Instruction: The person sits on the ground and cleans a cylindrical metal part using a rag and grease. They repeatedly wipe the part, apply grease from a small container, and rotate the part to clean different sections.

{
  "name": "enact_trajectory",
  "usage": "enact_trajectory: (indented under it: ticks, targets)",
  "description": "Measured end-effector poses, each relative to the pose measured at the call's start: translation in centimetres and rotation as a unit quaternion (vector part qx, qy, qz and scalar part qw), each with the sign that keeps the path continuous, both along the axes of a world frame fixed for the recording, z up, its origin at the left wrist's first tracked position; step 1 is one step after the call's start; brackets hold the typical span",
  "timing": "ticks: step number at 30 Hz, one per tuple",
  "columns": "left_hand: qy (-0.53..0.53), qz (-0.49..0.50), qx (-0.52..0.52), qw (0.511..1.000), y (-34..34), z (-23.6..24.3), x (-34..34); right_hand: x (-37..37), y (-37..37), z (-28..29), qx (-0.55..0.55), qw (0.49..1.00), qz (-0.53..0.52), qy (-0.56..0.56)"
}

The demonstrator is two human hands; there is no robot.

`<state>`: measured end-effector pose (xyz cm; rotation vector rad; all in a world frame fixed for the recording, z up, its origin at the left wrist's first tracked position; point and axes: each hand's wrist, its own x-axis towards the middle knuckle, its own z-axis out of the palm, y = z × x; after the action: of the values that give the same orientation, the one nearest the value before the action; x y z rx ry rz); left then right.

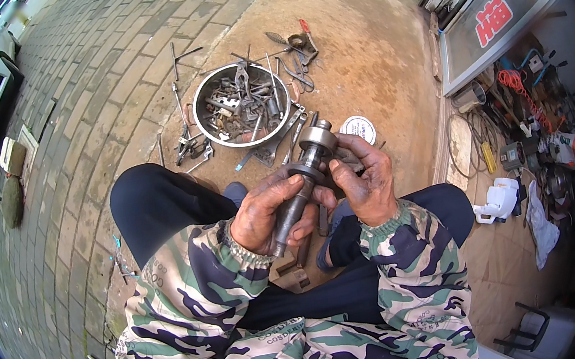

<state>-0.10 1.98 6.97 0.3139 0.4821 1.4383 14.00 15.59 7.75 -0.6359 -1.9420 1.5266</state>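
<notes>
A dark metal shaft (291, 217) slants up and to the right in front of my lap. Near its upper end are a wide collar and a shiny round bearing (318, 138). My left hand (261, 211) is wrapped round the shaft below the collar, thumb lying along its top. Beside the bearing, my right hand (366, 182) is closed, with bent thumb and curled fingers against the shaft's upper end. The undersides of its fingers are partly hidden. Both hands are stained dark.
Beyond my knees stands a round metal basin (199, 118) full of tools and metal parts. Pliers (297, 74), wrenches and rods lie around it. A round white lid (358, 129) sits right of the shaft. Cluttered tools fill the doorway at right, near a white plastic container (500, 199).
</notes>
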Motion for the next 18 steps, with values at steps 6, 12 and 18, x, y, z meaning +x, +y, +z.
enact_trajectory:
  ticks: [6,12,18]
  targets:
    - [0.036,0.015,0.012,0.999,-0.2,-0.6,0.4,0.2,-0.1,0.4,0.017,1.0,-0.004,0.003]
    - [0.082,0.034,-0.007,0.996,0.0,-0.5,0.7,0.4,0.1,-0.6,0.01,1.0,-0.007,0.016]
    - [0.12,0.05,0.02,0.991,0.0,-0.9,0.9,0.3,-0.1,0.1,0.008,1.0,-0.005,0.003]
